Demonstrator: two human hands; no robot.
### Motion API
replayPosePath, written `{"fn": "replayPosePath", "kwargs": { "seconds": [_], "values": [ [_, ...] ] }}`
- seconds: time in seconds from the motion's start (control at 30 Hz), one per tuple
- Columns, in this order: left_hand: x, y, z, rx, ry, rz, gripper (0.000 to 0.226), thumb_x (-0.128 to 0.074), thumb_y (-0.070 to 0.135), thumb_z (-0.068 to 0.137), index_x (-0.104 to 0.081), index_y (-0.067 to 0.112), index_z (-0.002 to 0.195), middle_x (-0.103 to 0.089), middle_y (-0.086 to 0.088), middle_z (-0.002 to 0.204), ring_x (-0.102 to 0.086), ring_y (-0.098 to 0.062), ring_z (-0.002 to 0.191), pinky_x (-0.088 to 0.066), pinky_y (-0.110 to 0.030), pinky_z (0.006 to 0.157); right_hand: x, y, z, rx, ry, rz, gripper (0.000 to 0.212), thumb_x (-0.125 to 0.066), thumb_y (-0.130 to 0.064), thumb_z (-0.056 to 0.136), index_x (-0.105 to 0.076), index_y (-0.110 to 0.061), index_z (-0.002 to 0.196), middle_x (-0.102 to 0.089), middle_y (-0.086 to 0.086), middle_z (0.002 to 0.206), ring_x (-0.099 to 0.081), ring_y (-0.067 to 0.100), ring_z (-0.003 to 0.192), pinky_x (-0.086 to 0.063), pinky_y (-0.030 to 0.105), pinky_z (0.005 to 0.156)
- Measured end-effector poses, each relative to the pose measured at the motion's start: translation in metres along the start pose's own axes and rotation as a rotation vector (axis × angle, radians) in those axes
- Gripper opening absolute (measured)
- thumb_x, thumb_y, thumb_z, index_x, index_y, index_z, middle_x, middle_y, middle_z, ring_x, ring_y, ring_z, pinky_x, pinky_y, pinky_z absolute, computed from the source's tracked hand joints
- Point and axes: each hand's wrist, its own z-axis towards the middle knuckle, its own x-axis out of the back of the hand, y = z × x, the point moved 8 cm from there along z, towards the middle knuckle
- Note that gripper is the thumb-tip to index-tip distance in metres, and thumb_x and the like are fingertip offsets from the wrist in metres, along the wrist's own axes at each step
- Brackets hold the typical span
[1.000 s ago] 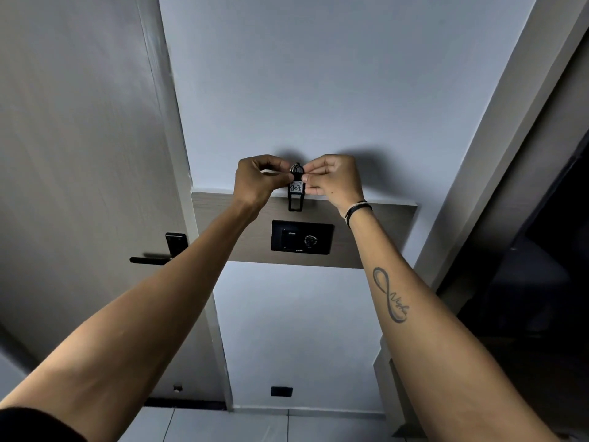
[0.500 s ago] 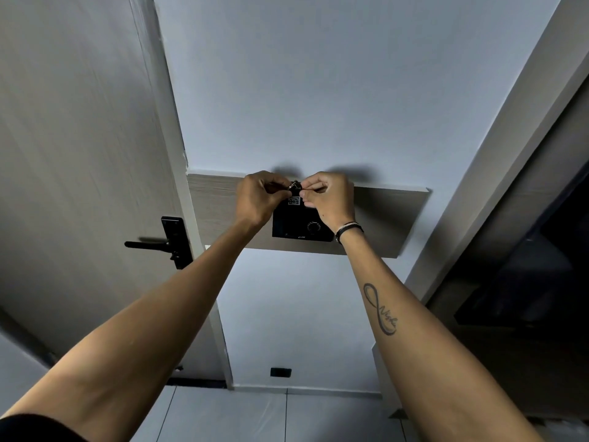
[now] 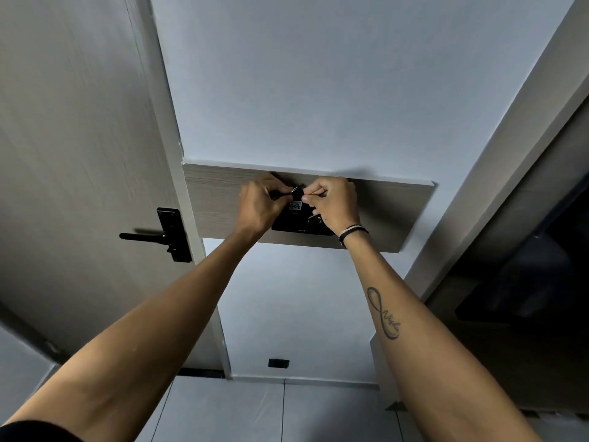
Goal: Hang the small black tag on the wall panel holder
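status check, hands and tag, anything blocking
Left hand and right hand both pinching the small black tag at its top. Tag held against the black wall panel holder, not released. Nothing in the way.

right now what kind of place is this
Likely an indoor entryway of a flat or hotel room: a wood-grain door with a black lever handle, a wall panel with a black control unit, and tiled floor.

A single head-worn wide-angle view looks forward along both outstretched arms, squarely at the wood wall panel (image 3: pixel 398 215), near enough that wall, door (image 3: pixel 79 154) and floor fill the frame.
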Motion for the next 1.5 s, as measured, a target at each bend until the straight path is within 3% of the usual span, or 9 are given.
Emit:
{"fn": "replayPosePath", "kwargs": {
  "seconds": [0.13,0.37,0.7,0.83,0.97,1.07,1.2,1.33,1.5],
  "values": [
    [-0.003,0.002,-0.006,-0.043,-0.007,0.046,0.011,-0.082,0.002,0.084,-0.086,0.003,0.094,-0.081,-0.011,0.098,-0.077,-0.028,0.090,-0.062,-0.041,0.084,-0.001,-0.001,-0.002,0.042,0.000,-0.105,0.010,-0.088,-0.011,0.078,-0.082,-0.019,0.079,-0.072,-0.011,0.070,-0.063,0.002,0.057,-0.062,0.034,0.067],
    [0.000,0.008,-0.007,-0.070,-0.002,0.093,0.012,-0.083,0.003,0.085,-0.086,0.003,0.096,-0.081,-0.012,0.101,-0.077,-0.029,0.090,-0.063,-0.047,0.086,0.002,-0.008,-0.004,0.059,-0.001,-0.162,0.009,-0.089,-0.015,0.079,-0.082,-0.021,0.080,-0.082,-0.005,0.084,-0.074,0.010,0.077,-0.064,0.035,0.077],
    [0.006,0.012,-0.012,-0.143,-0.019,0.199,0.018,-0.083,0.005,0.087,-0.086,0.007,0.104,-0.083,-0.008,0.108,-0.079,-0.025,0.091,-0.065,-0.039,0.088,0.003,-0.015,-0.014,0.125,0.005,-0.203,0.015,-0.084,-0.012,0.085,-0.083,-0.015,0.100,-0.082,0.001,0.097,-0.075,0.015,0.087,-0.065,0.035,0.084],
    [0.014,0.006,-0.014,-0.152,-0.020,0.278,0.021,-0.077,0.005,0.091,-0.084,0.008,0.111,-0.081,-0.008,0.116,-0.078,-0.031,0.095,-0.064,-0.043,0.088,0.017,-0.019,-0.021,0.209,0.090,-0.260,0.011,-0.080,-0.015,0.089,-0.081,-0.013,0.100,-0.079,0.004,0.101,-0.074,0.019,0.088,-0.063,0.036,0.082],
    [0.021,0.008,-0.025,-0.252,0.037,0.474,0.030,-0.074,0.007,0.092,-0.078,0.009,0.122,-0.075,-0.010,0.127,-0.073,-0.038,0.108,-0.064,-0.048,0.077,0.032,-0.021,-0.034,0.303,0.230,-0.446,0.018,-0.068,-0.019,0.096,-0.077,-0.012,0.110,-0.071,0.007,0.112,-0.067,0.028,0.104,-0.060,0.041,0.082],
    [0.016,0.009,-0.032,-0.365,0.047,0.629,0.041,-0.073,0.010,0.093,-0.070,0.003,0.133,-0.065,-0.020,0.146,-0.065,-0.044,0.128,-0.061,-0.052,0.097,0.037,-0.018,-0.043,0.372,0.303,-0.611,0.028,-0.065,-0.020,0.095,-0.072,-0.013,0.121,-0.065,0.010,0.126,-0.062,0.033,0.118,-0.058,0.044,0.093],
    [0.010,0.006,-0.035,-0.388,0.038,0.711,0.056,-0.057,0.012,0.102,-0.046,0.002,0.157,-0.026,-0.019,0.176,-0.028,-0.038,0.164,-0.033,-0.054,0.131,0.031,-0.005,-0.048,0.390,0.268,-0.743,0.050,-0.060,-0.018,0.094,-0.057,-0.013,0.144,-0.044,0.019,0.162,-0.040,0.039,0.153,-0.041,0.049,0.121],
    [0.008,-0.003,-0.031,-0.344,0.010,0.706,0.072,-0.049,0.015,0.107,-0.015,0.005,0.169,-0.006,-0.016,0.181,-0.006,-0.032,0.169,-0.017,-0.053,0.137,0.029,0.003,-0.050,0.346,0.241,-0.797,0.073,-0.055,-0.026,0.098,-0.029,-0.008,0.163,-0.020,0.020,0.174,-0.016,0.036,0.164,-0.024,0.051,0.132],
    [0.009,-0.016,-0.028,-0.291,-0.024,0.683,0.069,-0.040,0.026,0.113,-0.007,0.006,0.170,-0.001,-0.012,0.182,-0.001,-0.029,0.169,-0.015,-0.051,0.138,0.032,0.010,-0.048,0.267,0.225,-0.815,0.078,-0.055,-0.028,0.101,-0.019,-0.004,0.165,-0.010,0.019,0.176,-0.010,0.032,0.165,-0.021,0.051,0.134]
  ]
}}
